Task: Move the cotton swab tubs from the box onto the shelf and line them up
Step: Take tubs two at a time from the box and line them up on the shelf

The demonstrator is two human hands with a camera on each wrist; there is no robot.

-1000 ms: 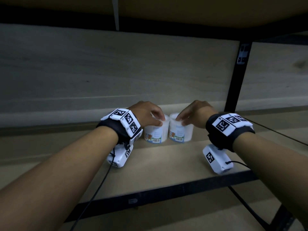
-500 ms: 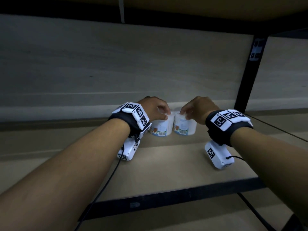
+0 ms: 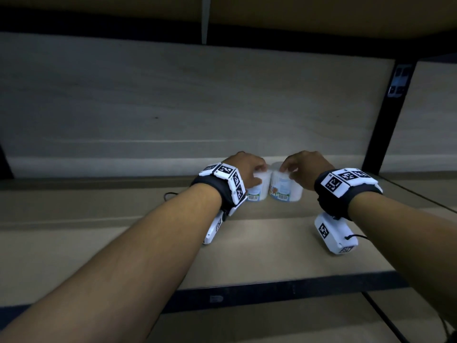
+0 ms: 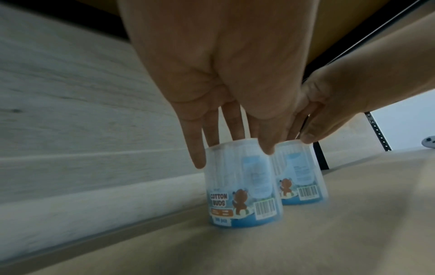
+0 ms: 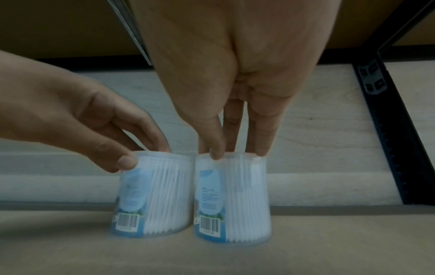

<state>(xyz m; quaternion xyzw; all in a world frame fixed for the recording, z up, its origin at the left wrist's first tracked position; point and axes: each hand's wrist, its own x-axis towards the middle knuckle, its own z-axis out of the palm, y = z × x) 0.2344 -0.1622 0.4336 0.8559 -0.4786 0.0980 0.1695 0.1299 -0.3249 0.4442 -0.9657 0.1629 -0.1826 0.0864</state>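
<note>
Hands [image 3: 247, 169] on tubs [image 3: 284, 186], tan shelf [image 3: 259, 248]

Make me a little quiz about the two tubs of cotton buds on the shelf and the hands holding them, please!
1. True or false: the left tub and the right tub lie tipped over on the shelf.
2. Which part of its tub does the right hand grip? A the bottom, B the top rim, C the barcode.
3. Fill in: the left hand holds the tub whose label reads "cotton ____".

Key
1. False. Both tubs stand upright, side by side.
2. B. Its fingertips grip the rim from above.
3. Buds.
</note>
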